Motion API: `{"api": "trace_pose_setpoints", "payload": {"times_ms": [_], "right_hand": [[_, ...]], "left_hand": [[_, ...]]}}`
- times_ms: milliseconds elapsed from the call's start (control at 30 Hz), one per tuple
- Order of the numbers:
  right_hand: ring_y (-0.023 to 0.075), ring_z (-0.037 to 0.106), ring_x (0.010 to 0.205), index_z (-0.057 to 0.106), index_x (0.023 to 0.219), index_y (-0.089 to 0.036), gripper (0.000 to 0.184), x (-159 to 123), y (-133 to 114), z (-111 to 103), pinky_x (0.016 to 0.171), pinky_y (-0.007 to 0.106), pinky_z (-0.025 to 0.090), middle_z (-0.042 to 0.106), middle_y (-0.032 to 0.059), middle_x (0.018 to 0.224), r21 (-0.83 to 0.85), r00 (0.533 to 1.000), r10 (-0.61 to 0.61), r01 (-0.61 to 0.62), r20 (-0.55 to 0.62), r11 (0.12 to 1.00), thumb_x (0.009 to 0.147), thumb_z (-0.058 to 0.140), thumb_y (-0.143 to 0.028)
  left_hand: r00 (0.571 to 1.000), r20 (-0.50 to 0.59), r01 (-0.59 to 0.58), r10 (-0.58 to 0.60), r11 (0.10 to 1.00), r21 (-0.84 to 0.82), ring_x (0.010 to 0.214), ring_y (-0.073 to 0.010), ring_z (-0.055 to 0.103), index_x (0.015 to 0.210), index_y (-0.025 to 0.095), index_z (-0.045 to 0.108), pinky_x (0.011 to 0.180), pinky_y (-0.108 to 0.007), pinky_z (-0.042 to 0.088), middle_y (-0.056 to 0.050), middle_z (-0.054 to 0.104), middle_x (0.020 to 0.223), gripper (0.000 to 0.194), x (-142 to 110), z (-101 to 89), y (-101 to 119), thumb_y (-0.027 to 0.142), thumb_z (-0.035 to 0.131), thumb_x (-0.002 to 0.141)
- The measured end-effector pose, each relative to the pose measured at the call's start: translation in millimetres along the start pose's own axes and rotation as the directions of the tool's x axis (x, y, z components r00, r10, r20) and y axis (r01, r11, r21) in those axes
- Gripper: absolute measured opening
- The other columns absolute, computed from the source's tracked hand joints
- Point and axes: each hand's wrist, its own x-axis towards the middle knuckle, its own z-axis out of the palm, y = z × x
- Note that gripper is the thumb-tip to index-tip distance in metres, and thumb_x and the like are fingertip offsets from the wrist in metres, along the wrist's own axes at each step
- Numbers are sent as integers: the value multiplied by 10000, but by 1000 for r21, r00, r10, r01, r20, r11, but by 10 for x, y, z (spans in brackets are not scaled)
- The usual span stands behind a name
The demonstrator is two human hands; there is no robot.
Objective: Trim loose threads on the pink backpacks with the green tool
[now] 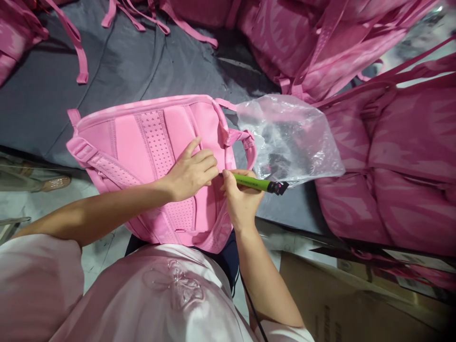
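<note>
A pink backpack lies back-side up across my lap and the grey table edge. My left hand rests on its padded back with the fingers curled and pressed down beside the right shoulder strap. My right hand is closed around a green-handled tool with a black end and a cord, and the tool's tip sits at the backpack's strap seam near my left fingers. A clear plastic bag lies just beyond the tool, partly over the backpack's top handle.
Piles of pink backpacks fill the right side and the far edge, with loose pink straps on the grey cloth-covered table. A cardboard box stands at the lower right. A sandalled foot shows on the floor at left.
</note>
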Motion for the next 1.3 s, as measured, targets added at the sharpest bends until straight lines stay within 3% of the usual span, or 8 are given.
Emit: {"api": "trace_pose_setpoints", "payload": {"times_ms": [333, 500, 633, 733, 967, 1067, 1167, 1300], "right_hand": [[148, 586, 492, 619, 812, -208, 284, 28, -4, 0, 540, 293, 513, 636, -32, 591, 17, 1000, -5, 5, 24, 1000, 822, 747, -462], [164, 592, 498, 633, 787, -200, 317, 43, 68, -126, 522, 303, 507, 632, -11, 589, -49, 1000, 0, 1, 25, 999, 810, 750, -495], [234, 738, 825, 675, 1146, -176, 390, -76, 65, -147, 747, 372, 598, 763, 92, 958, 4, 978, -199, 200, 65, 980, 884, 708, -462], [253, 709, 1069, 650, 1288, -214, 365, -272, -120, -118, 932, 419, 568, 750, 110, 1153, -74, 857, -508, 515, 90, 854, 950, 652, -351], [234, 705, 867, 596, 1359, -355, 417, -629, -885, -493, 872, 434, 539, 763, 15, 971, -246, 529, -846, 830, 64, 500, 951, 639, -275], [203, 683, 778, 648, 1296, -346, 332, -461, -808, -484, 790, 383, 517, 746, -14, 836, -197, 451, -856, 890, 253, 411, 970, 615, -290], [162, 655, 735, 696, 1231, -306, 303, -247, -476, -277, 722, 321, 484, 734, -13, 793, -125, 390, -817, 919, 426, 374, 1049, 454, -295], [150, 627, 724, 697, 1252, -268, 297, -219, -196, -78, 694, 316, 425, 702, -15, 723, -169, 386, -800, 922, 459, 348, 1054, 477, -239]], "left_hand": [[1000, 11, 2, -2, 1000, 31, 1070, -244, 609, 966, 197, 677, 1166, -585, 364, -36, 708, 978, 128, 28, -37, 16, 286, 716, 882], [930, 337, -185, 150, 980, 76, 922, -240, 650, 911, 182, 683, 943, -435, 440, -54, 733, 917, 344, 347, -324, -321, 506, 757, 826], [831, 556, -119, 19, 982, 143, 825, -224, 669, 822, 198, 677, 837, -384, 404, -28, 748, 826, 383, 568, -730, -529, 557, 796, 756], [866, 500, -19, -31, 995, 94, 825, -219, 680, 772, 186, 661, 760, -358, 404, -31, 748, 816, 312, 530, -1180, -312, 474, 776, 807], [962, 188, 200, -198, 980, 8, 727, -176, 658, 840, 196, 653, 694, -338, 429, 1, 686, 761, 371, 95, -2187, 563, 534, 549, 952], [917, 151, 380, -370, 924, -45, 638, -167, 623, 816, 197, 649, 572, -300, 369, 2, 684, 708, 346, -164, -1929, 621, 536, 666, 885], [848, 300, 496, -437, 855, -155, 629, -154, 632, 777, 194, 656, 549, -275, 388, 17, 696, 689, 245, -392, -1439, 454, 409, 710, 881], [928, 127, 365, -351, 923, -119, 1081, -229, 658, 1031, 180, 710, 924, -355, 484, -73, 748, 1087, 174, -494, -1193, 182, 298, 598, 969]]}}
